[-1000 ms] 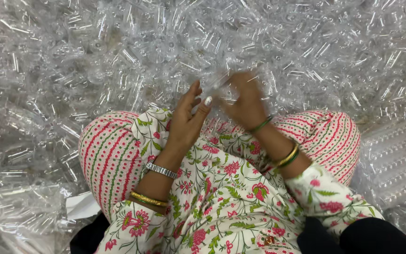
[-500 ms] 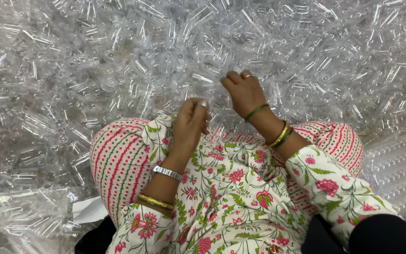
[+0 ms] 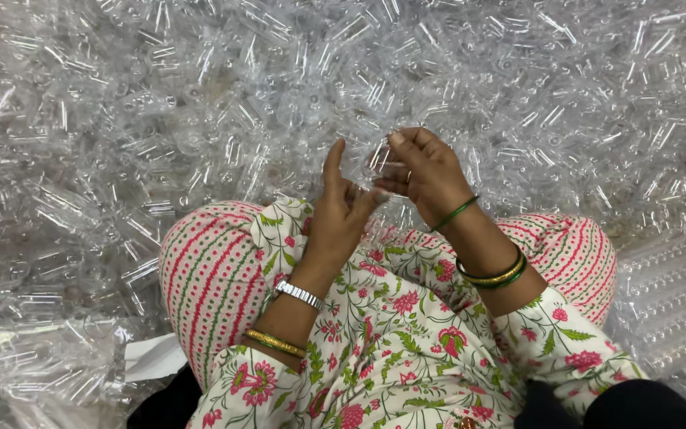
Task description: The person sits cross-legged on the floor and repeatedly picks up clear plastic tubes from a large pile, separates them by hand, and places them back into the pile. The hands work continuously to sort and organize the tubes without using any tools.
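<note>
My right hand (image 3: 426,175) is raised over my lap and pinches a small clear plastic piece (image 3: 379,163) between thumb and fingers. My left hand (image 3: 339,210) is right beside it, forefinger pointing up and thumb touching the same clear piece from below. Both wrists wear bangles; the left also has a silver watch (image 3: 299,295). A deep heap of small clear plastic tubes and cups (image 3: 279,95) lies just beyond my knees.
My knees in red-striped trousers (image 3: 208,278) and a floral tunic (image 3: 406,349) fill the lower middle. Clear plastic bags lie at the lower left (image 3: 33,357). A stack of clear moulded trays (image 3: 668,302) sits at the right. A white paper scrap (image 3: 152,357) lies by my left knee.
My right hand went out to the heap, then came back toward my lap holding a clear piece. My left hand rose to meet it, forefinger lifted.
</note>
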`<state>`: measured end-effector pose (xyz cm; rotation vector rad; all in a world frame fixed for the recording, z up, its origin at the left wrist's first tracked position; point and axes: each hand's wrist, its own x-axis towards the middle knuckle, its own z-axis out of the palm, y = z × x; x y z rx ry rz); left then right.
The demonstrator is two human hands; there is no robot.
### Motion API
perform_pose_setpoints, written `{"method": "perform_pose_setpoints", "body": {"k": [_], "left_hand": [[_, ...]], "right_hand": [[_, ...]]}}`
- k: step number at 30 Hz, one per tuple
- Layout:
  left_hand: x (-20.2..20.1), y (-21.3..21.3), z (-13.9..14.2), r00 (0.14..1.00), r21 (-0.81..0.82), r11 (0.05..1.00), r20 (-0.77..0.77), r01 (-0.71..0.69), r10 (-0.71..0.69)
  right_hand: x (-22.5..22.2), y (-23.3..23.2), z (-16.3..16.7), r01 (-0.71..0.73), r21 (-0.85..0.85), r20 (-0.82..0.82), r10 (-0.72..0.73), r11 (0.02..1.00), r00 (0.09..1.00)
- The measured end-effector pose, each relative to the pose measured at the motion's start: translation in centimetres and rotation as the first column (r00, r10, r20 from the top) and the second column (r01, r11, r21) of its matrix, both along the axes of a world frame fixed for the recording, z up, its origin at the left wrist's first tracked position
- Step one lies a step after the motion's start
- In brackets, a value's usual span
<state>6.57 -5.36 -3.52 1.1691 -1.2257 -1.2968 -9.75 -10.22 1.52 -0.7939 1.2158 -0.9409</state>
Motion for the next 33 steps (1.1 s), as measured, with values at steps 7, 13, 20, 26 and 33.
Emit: {"method": "perform_pose_setpoints", "body": {"k": [7,13,20,26,33], "left_hand": [[0.2,-0.3,0.0,0.995,-0.051,0.994,0.006,-0.095,0.096],[0.2,-0.7,-1.4,0.978,0.053,0.996,-0.19,-0.073,0.082],[0.7,-1.2,-3.3,0.849,0.191,0.982,-0.52,0.004,0.098],[0.6,-1.3,-2.7,0.883,0.211,0.976,-0.466,0.05,0.055],[1.3,-1.1,-0.3,0.936,0.237,0.97,-0.35,0.058,0.03]], "right_hand": [[0.9,-1.2,0.2,-0.168,-0.156,-0.126,0.149,0.973,0.981],[-0.7,-7.3,0.3,-0.353,-0.103,-0.654,0.204,0.93,0.728],[0.2,-13.9,-6.4,-0.532,-0.391,-0.919,-0.353,0.752,0.175],[-0.5,-9.8,-3.0,-0.324,-0.451,-0.775,-0.185,0.832,0.604],[0.6,-4.2,3.2,-0.689,-0.544,-0.784,0.003,0.479,0.621]]}}
